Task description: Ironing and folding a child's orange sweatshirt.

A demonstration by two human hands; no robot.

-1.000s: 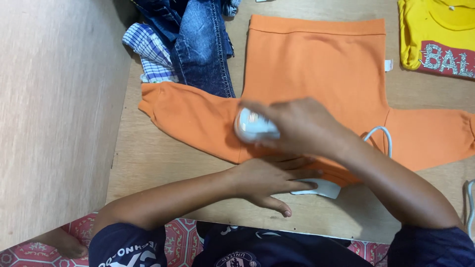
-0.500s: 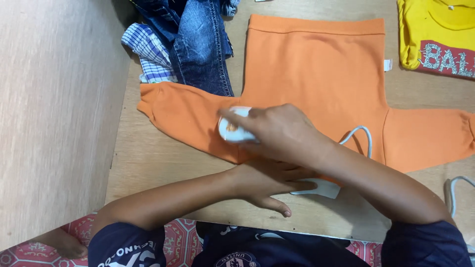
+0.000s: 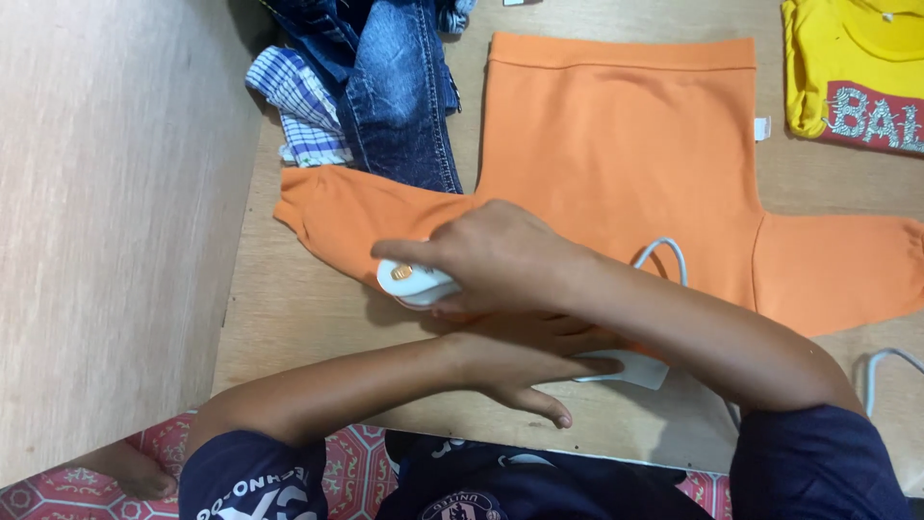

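Desk [image 3: 289, 318], wide and wooden, carries orange sweatshirt [image 3: 616, 164] spread flat, our landmark. On its near sleeve, our right hand [image 3: 500, 255], fingers clamped on small white corded device [image 3: 414, 282]. Our left hand [image 3: 525, 361], fingers spread flat, pins sweatshirt's near edge. Risks, we judge: white cord [image 3: 664, 255] trailing over sweatshirt could drag or snag; sleeve could bunch near cuff, beyond left hand's hold.
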